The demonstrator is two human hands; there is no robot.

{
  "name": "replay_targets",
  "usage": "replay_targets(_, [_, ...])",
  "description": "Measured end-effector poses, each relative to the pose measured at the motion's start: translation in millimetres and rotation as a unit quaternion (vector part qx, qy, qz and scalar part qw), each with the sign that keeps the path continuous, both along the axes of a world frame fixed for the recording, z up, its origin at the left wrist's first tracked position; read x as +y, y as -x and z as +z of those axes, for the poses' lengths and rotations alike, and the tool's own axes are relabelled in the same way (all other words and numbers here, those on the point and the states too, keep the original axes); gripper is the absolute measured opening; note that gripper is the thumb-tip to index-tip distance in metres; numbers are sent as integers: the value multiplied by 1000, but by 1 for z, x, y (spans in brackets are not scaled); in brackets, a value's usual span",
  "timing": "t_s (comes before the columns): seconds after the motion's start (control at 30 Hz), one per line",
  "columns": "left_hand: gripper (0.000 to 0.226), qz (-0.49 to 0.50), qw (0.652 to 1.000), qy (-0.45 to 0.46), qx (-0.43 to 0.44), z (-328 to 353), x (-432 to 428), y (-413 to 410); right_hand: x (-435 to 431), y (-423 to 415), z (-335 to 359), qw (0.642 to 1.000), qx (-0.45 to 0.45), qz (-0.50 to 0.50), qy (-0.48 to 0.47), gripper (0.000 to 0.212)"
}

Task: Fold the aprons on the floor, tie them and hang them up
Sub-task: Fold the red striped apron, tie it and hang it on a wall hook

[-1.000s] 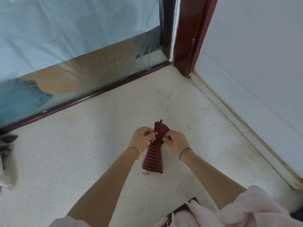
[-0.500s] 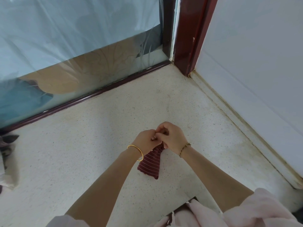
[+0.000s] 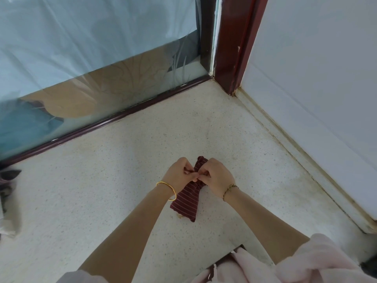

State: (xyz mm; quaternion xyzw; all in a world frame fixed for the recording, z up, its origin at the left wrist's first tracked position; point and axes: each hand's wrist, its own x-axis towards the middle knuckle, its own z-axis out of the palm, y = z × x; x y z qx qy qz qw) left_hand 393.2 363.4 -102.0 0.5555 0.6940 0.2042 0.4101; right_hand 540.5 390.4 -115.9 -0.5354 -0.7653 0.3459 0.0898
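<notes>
Left hand (image 3: pixel 179 175) and right hand (image 3: pixel 217 176) meet fingertip to fingertip, both pinching the upper part of the folded striped apron (image 3: pixel 186 203). Its lower end hangs beneath them, above the speckled floor (image 3: pixel 102 190).

Pale speckled floor (image 3: pixel 122 160) across middle and lower frame. Lying on it: crumpled cloth (image 3: pixel 8 201) at the left edge, tiny yellowish scrap (image 3: pixel 180 216) at lower centre.
</notes>
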Motion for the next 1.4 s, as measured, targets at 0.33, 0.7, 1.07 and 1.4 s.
replay_targets(0.33, [20,81,983,51,-154,-2,0,11,-3,-1,3,964,170,-132,157,11])
replay_targets(0.7, [21,25,993,37,-112,-2,2,5,-14,-4,-6,958,166,-106,207,16])
replay_targets(1.07, [6,10,989,73,-127,-1,7,8,2,1,4,924,256,-162,235,12])
replay_targets(1.4, [16,28,992,56,-108,-3,6,9,-2,0,-4,924,210,-179,266,12])
